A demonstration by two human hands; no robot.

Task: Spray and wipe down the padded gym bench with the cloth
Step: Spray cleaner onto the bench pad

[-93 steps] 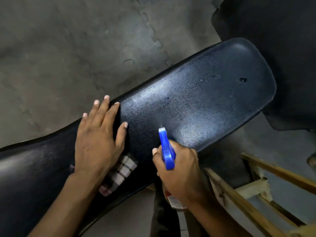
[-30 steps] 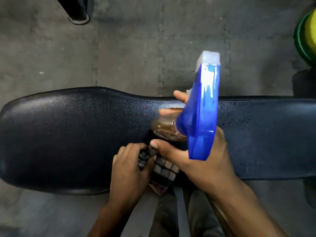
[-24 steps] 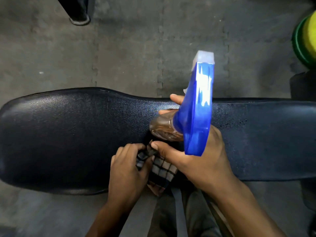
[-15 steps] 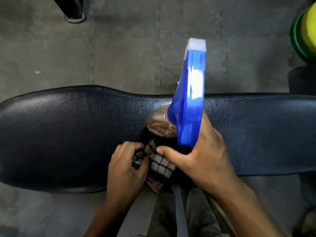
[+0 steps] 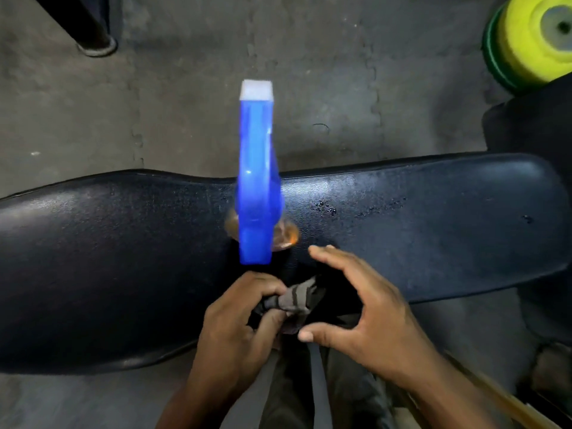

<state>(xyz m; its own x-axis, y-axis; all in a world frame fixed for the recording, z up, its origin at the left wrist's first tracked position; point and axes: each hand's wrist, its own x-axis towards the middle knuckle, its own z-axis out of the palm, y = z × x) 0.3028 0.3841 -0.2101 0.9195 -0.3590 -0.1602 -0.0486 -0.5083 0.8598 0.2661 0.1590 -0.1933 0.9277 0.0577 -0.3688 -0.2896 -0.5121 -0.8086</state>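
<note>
Looks like the spraying part is done: the bottle (image 5: 256, 181) stands on the bench (image 5: 433, 230), right hand (image 5: 368, 317) spread wide and empty beside it, left hand (image 5: 244, 323) bunched around the cloth (image 5: 294, 300), so next up is wiping those droplets (image 5: 328, 209).

1. A long black padded vinyl worktop (image 5: 123, 258) runs across the view, over a grey floor (image 5: 185, 103).
2. A spray bottle with a blue trigger head (image 5: 256, 181) stands upright on the pad, free of either hand.
3. The left hand (image 5: 238, 329) bunches a checked grey cloth (image 5: 294, 300) at the near edge.
4. The right hand (image 5: 368, 317) hovers with fingers spread just beside the bottle.
5. Wet droplets (image 5: 328, 209) speckle the pad to the right.
6. A yellow-and-green weight plate (image 5: 532, 38) sits top right.
</note>
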